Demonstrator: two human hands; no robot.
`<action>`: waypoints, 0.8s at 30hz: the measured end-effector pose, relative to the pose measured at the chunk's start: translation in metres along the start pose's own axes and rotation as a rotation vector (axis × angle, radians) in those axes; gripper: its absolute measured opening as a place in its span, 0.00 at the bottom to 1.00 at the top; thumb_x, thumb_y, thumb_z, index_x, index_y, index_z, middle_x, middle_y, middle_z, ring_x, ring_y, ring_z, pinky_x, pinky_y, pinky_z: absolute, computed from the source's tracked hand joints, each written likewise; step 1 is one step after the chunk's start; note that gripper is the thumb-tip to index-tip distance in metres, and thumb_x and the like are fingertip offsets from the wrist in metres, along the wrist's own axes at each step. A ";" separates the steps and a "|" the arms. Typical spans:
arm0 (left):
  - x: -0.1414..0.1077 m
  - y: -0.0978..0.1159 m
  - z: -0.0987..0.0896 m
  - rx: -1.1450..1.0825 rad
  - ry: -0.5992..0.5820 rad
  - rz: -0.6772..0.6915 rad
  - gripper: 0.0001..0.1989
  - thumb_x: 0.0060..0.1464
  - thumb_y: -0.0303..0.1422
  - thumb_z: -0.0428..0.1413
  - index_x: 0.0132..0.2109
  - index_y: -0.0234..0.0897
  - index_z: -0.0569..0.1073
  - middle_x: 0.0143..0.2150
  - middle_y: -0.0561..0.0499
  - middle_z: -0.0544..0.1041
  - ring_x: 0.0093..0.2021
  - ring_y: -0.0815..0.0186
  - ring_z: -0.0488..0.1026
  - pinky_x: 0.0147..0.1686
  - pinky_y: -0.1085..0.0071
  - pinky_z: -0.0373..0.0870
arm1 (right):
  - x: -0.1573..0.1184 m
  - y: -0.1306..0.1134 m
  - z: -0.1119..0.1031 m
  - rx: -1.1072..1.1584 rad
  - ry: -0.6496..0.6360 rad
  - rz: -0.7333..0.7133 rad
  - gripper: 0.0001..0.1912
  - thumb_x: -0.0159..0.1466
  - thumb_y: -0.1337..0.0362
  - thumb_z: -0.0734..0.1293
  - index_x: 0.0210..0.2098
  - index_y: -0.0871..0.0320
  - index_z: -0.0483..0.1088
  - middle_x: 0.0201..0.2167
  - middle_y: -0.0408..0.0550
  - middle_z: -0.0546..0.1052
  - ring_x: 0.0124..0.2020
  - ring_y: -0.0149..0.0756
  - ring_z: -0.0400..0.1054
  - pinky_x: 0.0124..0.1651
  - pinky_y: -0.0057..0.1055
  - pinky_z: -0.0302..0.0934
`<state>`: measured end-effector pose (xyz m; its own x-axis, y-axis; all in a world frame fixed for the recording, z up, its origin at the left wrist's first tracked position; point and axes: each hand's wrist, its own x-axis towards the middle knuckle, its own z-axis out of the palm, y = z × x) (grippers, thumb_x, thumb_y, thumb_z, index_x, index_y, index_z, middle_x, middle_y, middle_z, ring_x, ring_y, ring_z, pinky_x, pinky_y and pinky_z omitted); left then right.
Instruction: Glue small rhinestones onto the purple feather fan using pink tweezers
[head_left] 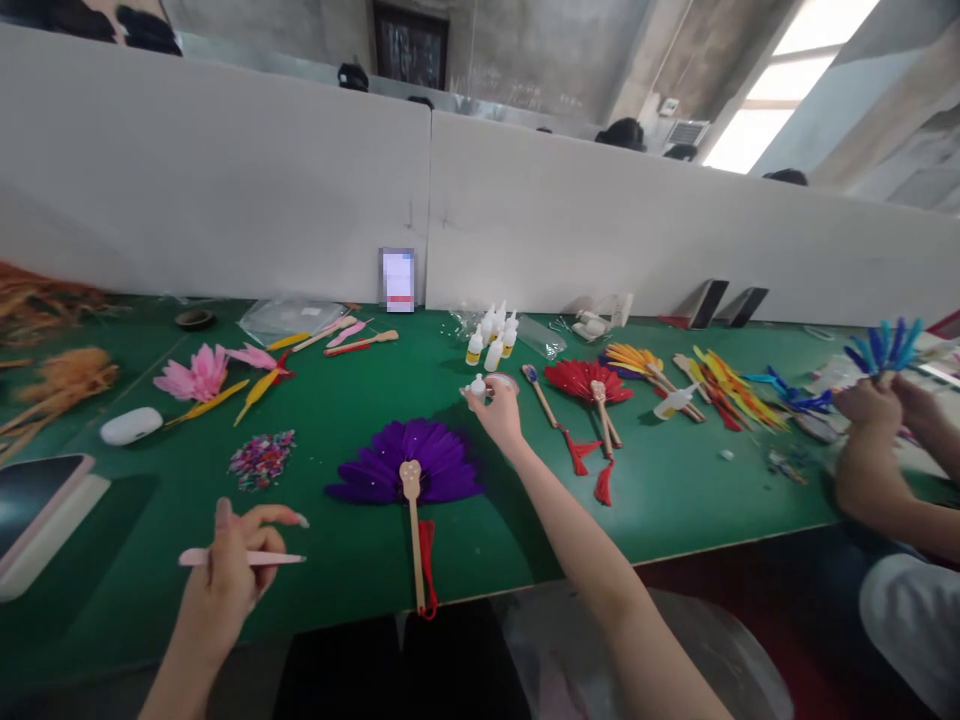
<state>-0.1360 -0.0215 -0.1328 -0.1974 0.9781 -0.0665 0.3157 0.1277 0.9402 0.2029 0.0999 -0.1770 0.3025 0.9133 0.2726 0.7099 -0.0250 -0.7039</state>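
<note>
Pink tweezers (pixel 281 559) lie across my left hand (pixel 232 560), gripped between its fingers above the near left of the table. My right hand (pixel 499 410) reaches forward with its fingers closed on a small white glue bottle (pixel 476 388), just short of a group of similar bottles (pixel 493 340). Between my hands lies a purple feather fan (pixel 412 455), spread open, its wooden handle (pixel 415 550) toward me with a red tassel (pixel 427 565) beside it. A pile of multicoloured sequins or beads (pixel 261 460) sits beyond my left hand.
To the right lie a red feather fan (pixel 589 380), another glue bottle (pixel 675 402) and yellow feathers (pixel 739 385). A co-worker's hands (pixel 874 400) hold blue feathers (pixel 885 345) at far right. Pink feathers (pixel 196 375) and a white case (pixel 131 427) are left. A white partition (pixel 225 190) stands behind.
</note>
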 end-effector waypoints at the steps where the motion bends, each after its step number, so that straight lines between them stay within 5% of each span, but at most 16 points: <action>1: -0.003 0.003 0.000 -0.009 -0.015 -0.032 0.34 0.64 0.59 0.38 0.31 0.39 0.74 0.14 0.55 0.61 0.14 0.66 0.55 0.13 0.71 0.52 | 0.000 0.001 -0.001 0.020 -0.013 0.003 0.17 0.70 0.58 0.68 0.55 0.60 0.71 0.53 0.53 0.75 0.49 0.43 0.74 0.50 0.45 0.72; 6: -0.010 0.028 0.009 -0.088 -0.096 -0.048 0.25 0.57 0.57 0.56 0.33 0.38 0.78 0.21 0.51 0.74 0.24 0.63 0.70 0.22 0.72 0.67 | 0.007 0.015 -0.027 0.091 -0.016 0.030 0.16 0.71 0.58 0.68 0.53 0.61 0.71 0.50 0.52 0.76 0.45 0.41 0.75 0.47 0.42 0.73; 10: 0.015 0.066 0.045 -0.065 -0.273 0.077 0.20 0.51 0.51 0.64 0.36 0.37 0.78 0.25 0.52 0.76 0.25 0.65 0.70 0.22 0.73 0.67 | 0.014 0.037 -0.055 0.046 0.089 0.111 0.16 0.71 0.57 0.67 0.54 0.60 0.71 0.50 0.52 0.76 0.46 0.41 0.75 0.48 0.42 0.73; 17: 0.092 0.138 0.201 0.136 -0.584 0.242 0.15 0.64 0.42 0.58 0.47 0.34 0.75 0.29 0.52 0.76 0.25 0.70 0.71 0.26 0.72 0.71 | 0.018 0.060 -0.070 -0.062 0.091 0.171 0.17 0.71 0.57 0.67 0.54 0.60 0.71 0.51 0.53 0.76 0.47 0.41 0.74 0.49 0.43 0.73; 21: 0.127 0.145 0.285 0.319 -0.682 0.299 0.15 0.65 0.39 0.58 0.54 0.34 0.73 0.50 0.45 0.77 0.44 0.61 0.77 0.44 0.60 0.79 | 0.022 0.064 -0.072 -0.108 -0.047 0.111 0.16 0.71 0.57 0.68 0.53 0.60 0.71 0.51 0.52 0.76 0.47 0.41 0.74 0.49 0.43 0.73; 24: 0.144 0.137 0.325 0.422 -0.720 0.325 0.17 0.65 0.38 0.58 0.56 0.35 0.72 0.54 0.43 0.75 0.49 0.58 0.76 0.48 0.55 0.78 | 0.026 0.071 -0.077 -0.128 -0.131 0.070 0.16 0.70 0.58 0.68 0.53 0.60 0.72 0.50 0.52 0.76 0.47 0.42 0.74 0.49 0.44 0.72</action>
<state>0.1799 0.1899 -0.1223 0.5464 0.8248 -0.1454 0.5976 -0.2624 0.7576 0.3102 0.0903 -0.1695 0.2744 0.9524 0.1325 0.7675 -0.1339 -0.6269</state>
